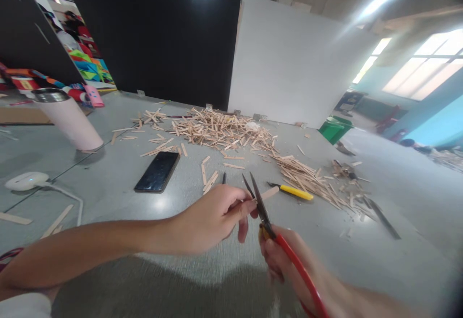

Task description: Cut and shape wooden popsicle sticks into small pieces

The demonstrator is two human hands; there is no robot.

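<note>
My right hand (289, 255) is closed round a pair of scissors (263, 212) with red handles, their blades parted and pointing away from me. A wooden craft stick (270, 193) reaches out to the right from behind the blades. My left hand (220, 214) pinches the stick's other end between thumb and fingers, right beside the blades. Part of the stick is hidden by the scissors and my fingertips. Just beyond lies a yellow-handled cutter (294, 192). A thin dark pen-like thing (224, 178) shows partly behind my left hand.
Many craft sticks lie in a heap (220, 130) against the black and white boards, with a spread row (307, 178) to the right. A phone (157, 172), a pink tumbler (70, 123) and a white corded device (27, 181) stand left. A metal ruler-like strip (384, 219) lies right.
</note>
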